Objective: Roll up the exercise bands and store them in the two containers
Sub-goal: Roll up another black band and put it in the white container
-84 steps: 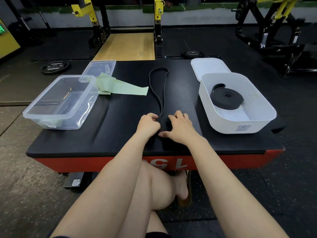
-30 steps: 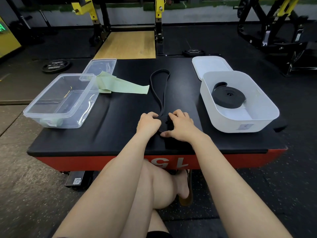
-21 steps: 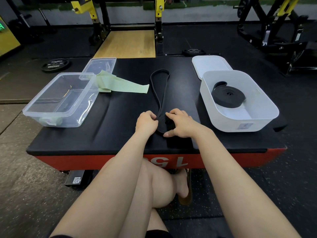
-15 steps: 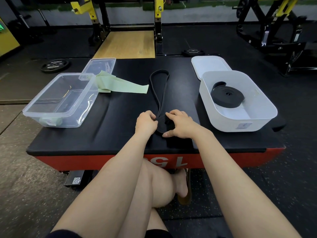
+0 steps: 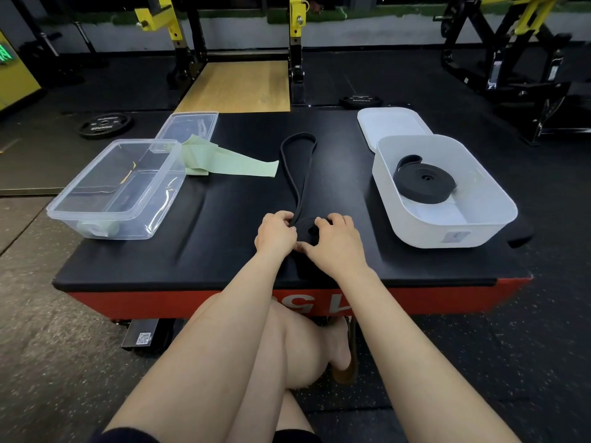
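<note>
Left hand (image 5: 275,234) fingers (image 5: 281,218) curled tight, pinching the black band (image 5: 300,177) where its two strands meet the coil. Right hand (image 5: 335,241) fingers (image 5: 332,219) bent over the partly rolled coil (image 5: 308,227), thumb underneath on near side, clamping it between both hands. Coil sits on the table (image 5: 224,219) near front edge, centre. Unrolled rest of black band runs away from the fingers as a long narrow loop toward far side. Light green band (image 5: 230,161) lies flat left of loop, one end beside clear container (image 5: 118,187). Clear lid (image 5: 188,126) behind it. White container (image 5: 444,190) at right holds a rolled black band (image 5: 423,182); white lid (image 5: 391,126) behind, touching it.
</note>
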